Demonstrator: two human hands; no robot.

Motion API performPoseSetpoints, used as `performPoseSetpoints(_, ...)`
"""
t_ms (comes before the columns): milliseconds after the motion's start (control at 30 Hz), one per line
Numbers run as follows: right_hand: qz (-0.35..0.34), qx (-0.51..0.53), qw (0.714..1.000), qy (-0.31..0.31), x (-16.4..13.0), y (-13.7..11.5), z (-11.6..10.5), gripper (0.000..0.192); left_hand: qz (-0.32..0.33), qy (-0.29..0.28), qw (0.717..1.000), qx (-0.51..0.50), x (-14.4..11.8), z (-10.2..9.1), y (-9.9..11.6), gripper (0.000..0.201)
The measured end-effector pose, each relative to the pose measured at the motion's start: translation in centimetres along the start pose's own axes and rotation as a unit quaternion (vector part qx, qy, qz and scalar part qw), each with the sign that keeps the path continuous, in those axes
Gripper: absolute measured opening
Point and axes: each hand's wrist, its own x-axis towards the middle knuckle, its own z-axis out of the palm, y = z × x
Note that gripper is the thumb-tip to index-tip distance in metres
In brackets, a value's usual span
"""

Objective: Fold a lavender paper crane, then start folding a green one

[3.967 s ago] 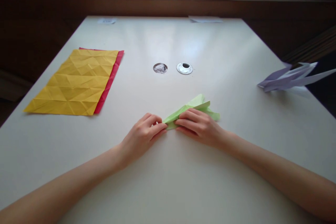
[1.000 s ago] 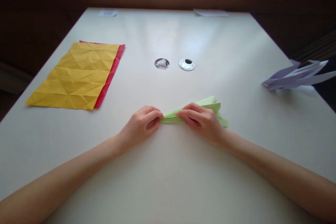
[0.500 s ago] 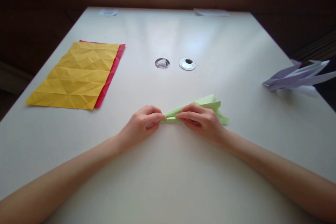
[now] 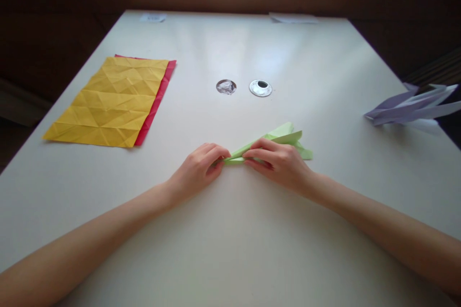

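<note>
A folded piece of light green paper [image 4: 284, 134] lies on the white table between my hands. Its narrow tip points left and its layered flaps fan out to the right. My left hand [image 4: 198, 165] pinches the narrow tip between thumb and fingers. Closer to the middle, my right hand [image 4: 279, 158] grips the paper's near edge with its fingertips, covering part of the folds.
A creased yellow sheet [image 4: 111, 100] overlaps a red sheet [image 4: 154, 105] on the left. Folded lilac paper [image 4: 399, 108] sits near the right edge. Two round holes, one with a metal ring [image 4: 260, 88], pierce the white table [image 4: 223, 249].
The green paper's flaps on the right have tilted up slightly and spread. My right fingers have shifted a little along the fold. The whole view has moved slightly.
</note>
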Motion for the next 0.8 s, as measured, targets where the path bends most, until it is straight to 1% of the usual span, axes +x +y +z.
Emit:
performPoseSetpoints(200, 0.042, -0.003, 0.999, -0.002, 0.5, -0.3, -0.3, 0.014, 0.018, -0.002, 1.000, 0.000, 0.1, -0.1, 0.0, 0.022)
performPoseSetpoints(400, 0.079, 0.027, 0.996, -0.029, 0.4, -0.8, -0.6, 0.013, 0.033, -0.022, 0.999, -0.004, 0.2, -0.3, 0.0, 0.032)
performPoseSetpoints(567, 0.099, 0.062, 0.992, -0.040, 0.6, -0.3, -0.6, 0.013, 0.025, -0.035, 0.999, 0.003, 0.4, -0.4, -0.1, 0.026)
performPoseSetpoints(700, 0.118, 0.103, 0.985, -0.071, 1.0, 0.2, -0.7, 0.012, 0.009, -0.056, 0.998, 0.006, 0.6, -0.8, -0.1, 0.022)
performPoseSetpoints(800, 0.139, 0.130, 0.977, -0.097, 1.2, 0.5, -0.9, 0.013, 0.011, -0.069, 0.998, 0.004, 0.8, -1.0, -0.2, 0.022)
